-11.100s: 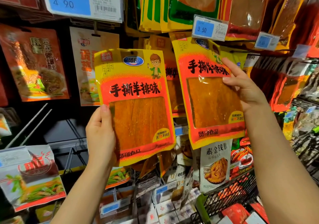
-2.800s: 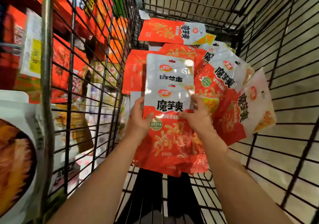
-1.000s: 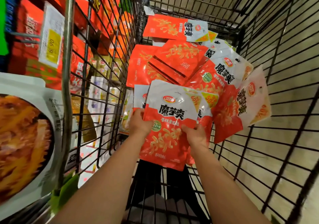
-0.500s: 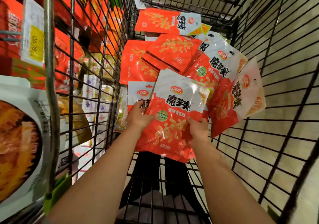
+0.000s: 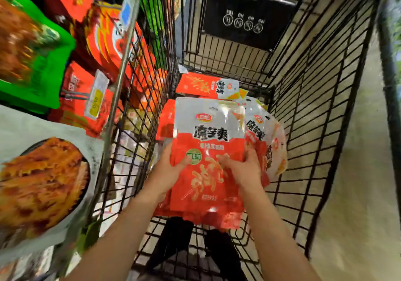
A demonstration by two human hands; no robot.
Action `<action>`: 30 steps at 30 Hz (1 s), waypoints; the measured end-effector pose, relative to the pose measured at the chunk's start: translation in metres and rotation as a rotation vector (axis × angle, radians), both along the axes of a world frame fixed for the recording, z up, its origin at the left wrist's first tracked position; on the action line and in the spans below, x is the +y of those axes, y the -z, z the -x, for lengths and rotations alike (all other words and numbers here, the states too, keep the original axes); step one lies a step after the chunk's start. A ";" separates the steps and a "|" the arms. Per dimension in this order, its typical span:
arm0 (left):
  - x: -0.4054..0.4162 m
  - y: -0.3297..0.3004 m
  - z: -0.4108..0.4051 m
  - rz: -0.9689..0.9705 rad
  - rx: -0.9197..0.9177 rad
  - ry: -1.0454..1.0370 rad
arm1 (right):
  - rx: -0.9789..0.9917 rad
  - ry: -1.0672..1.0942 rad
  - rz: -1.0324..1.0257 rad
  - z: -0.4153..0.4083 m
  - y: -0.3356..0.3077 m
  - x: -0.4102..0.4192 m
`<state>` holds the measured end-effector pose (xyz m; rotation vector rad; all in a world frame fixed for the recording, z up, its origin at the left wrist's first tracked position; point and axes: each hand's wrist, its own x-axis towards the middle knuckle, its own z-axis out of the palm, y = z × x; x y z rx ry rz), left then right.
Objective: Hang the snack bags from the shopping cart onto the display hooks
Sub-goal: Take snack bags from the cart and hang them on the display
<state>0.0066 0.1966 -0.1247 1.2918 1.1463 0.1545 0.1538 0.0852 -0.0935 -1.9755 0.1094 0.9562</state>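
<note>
Inside the wire shopping cart (image 5: 314,116), the left hand (image 5: 167,168) and right hand (image 5: 245,168) each grip a side of a stack of red-and-white snack bags (image 5: 208,142), with more bags (image 5: 206,85) lying just beyond the grip.

Stack of snack bags (image 5: 208,150): only the front bag's face shows, the number behind it cannot be told, and the fingers of left hand (image 5: 167,170) and right hand (image 5: 245,168) are hidden behind the stack. Shelf packets (image 5: 32,48) at left are motion-blurred and cut by the frame edge, price tag (image 5: 96,98) unreadable. Small print on the bags is illegible; both forearms run off the lower edge.
</note>
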 end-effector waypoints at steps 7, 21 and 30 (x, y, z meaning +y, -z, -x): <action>-0.046 -0.095 0.029 -0.047 -0.233 -0.284 | -0.041 -0.172 -0.328 -0.004 -0.074 -0.019; -0.202 -0.192 0.131 -0.285 -0.522 -0.918 | 0.135 -0.765 -0.649 0.079 -0.177 -0.037; -0.333 -0.222 0.256 -0.511 -0.539 -1.455 | 0.369 -1.267 -0.728 0.243 -0.210 -0.074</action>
